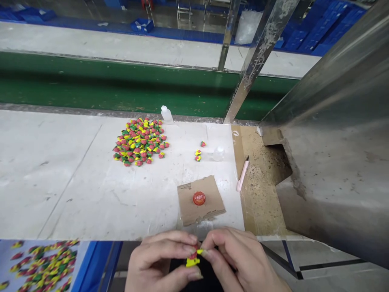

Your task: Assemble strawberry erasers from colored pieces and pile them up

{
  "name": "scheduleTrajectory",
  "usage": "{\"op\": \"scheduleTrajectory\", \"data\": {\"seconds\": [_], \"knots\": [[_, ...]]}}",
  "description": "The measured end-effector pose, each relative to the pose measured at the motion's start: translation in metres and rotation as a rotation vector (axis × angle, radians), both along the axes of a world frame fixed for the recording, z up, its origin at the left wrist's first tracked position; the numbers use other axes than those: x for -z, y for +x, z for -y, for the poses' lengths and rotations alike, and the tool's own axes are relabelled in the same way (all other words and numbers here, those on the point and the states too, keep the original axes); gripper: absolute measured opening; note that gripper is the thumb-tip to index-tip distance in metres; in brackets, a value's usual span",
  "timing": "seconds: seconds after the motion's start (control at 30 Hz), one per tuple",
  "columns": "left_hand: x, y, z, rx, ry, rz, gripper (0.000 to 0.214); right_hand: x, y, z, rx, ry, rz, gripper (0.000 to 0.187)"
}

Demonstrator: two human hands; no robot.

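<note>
Close to my body, past the table's front edge, my left hand (164,259) pinches a small red and yellow figurine (192,262) between thumb and fingers. My right hand (237,259) is closed beside it, with thumb and forefinger pinched at a small yellow tip on the figurine's right side. Whether that tip is a separate part, I cannot tell. On the table just beyond my hands lies a piece of cardboard (185,209) with a small round dish of red (199,198) on it.
A pile of red, yellow and green figurines (139,142) lies left of centre, with a white bottle (166,114) behind it. A few loose figurines (198,153) lie near a clear container (219,153). A pink pen (242,175) is rightward, before a metal panel (334,142). More figurines fill a blue-edged tray (83,267).
</note>
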State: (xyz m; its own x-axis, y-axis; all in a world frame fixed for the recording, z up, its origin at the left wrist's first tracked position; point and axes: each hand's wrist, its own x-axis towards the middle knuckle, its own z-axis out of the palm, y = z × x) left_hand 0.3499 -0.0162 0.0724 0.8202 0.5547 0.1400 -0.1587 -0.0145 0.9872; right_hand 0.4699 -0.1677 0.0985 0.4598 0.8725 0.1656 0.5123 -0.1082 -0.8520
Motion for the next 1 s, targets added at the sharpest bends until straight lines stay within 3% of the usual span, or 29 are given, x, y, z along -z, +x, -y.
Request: {"op": "scheduleTrajectory", "data": {"seconds": [0.67,1.0], "knots": [[0.0101,-0.0073,0.0028,0.102,-0.322,-0.086,0.035,-0.0007,0.0001,0.003,-0.019,0.055,0.05,0.025],[0.0105,-0.0073,0.001,0.139,-0.319,-0.089,0.035,0.0006,0.0022,0.0057,-0.023,0.022,0.07,0.026]]}}
